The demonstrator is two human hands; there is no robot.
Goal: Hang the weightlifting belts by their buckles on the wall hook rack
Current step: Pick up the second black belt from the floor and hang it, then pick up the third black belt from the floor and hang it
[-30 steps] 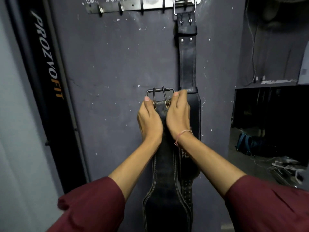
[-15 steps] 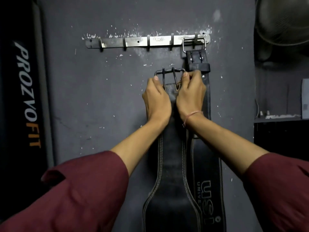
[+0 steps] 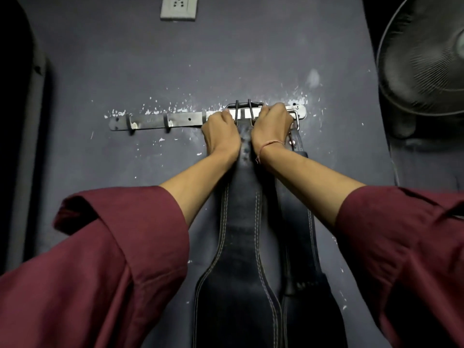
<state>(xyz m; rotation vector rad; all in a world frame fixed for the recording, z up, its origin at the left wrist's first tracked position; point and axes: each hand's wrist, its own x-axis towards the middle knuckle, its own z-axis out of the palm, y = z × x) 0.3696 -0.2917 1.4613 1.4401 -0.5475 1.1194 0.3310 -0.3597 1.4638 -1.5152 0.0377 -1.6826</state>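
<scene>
1. The hook rack (image 3: 150, 123), a metal bar screwed to the grey wall (image 3: 125, 59), is running across the middle of the frame. Its right end is carrying the silver buckle (image 3: 296, 119) of a second belt (image 3: 293, 222), which is hanging down the wall towards the lower right.
2. The left hand (image 3: 219, 133) and right hand (image 3: 271, 129) are clenching the top end of the black belt (image 3: 241, 222) just under its dark buckle (image 3: 244, 104), fingers curled round the strap on either side.
3. That dark buckle is standing upright in front of the bar, its frame reaching just above the rack's upper edge and its two prongs crossing the metal. The hands are hiding any hook behind it, so I cannot tell whether it is caught on one.
4. The black belt is hanging straight down from the hands to the bottom edge, widening as it goes and overlapping the left side of the second belt.
5. Two bare hooks (image 3: 130, 125) (image 3: 167, 124) are sticking out on the left part of the bar, well apart from the hands.
6. Open wall is stretching left of the left hand and above the rack, up to a wall socket (image 3: 178, 7) at the top edge.
7. A fan (image 3: 426, 59) is crowding the upper right, near the rack's right end.
8. Maroon sleeves (image 3: 113, 247) (image 3: 401, 247) are filling both lower corners, and a thin thread bracelet (image 3: 270, 144) is circling the right wrist.
</scene>
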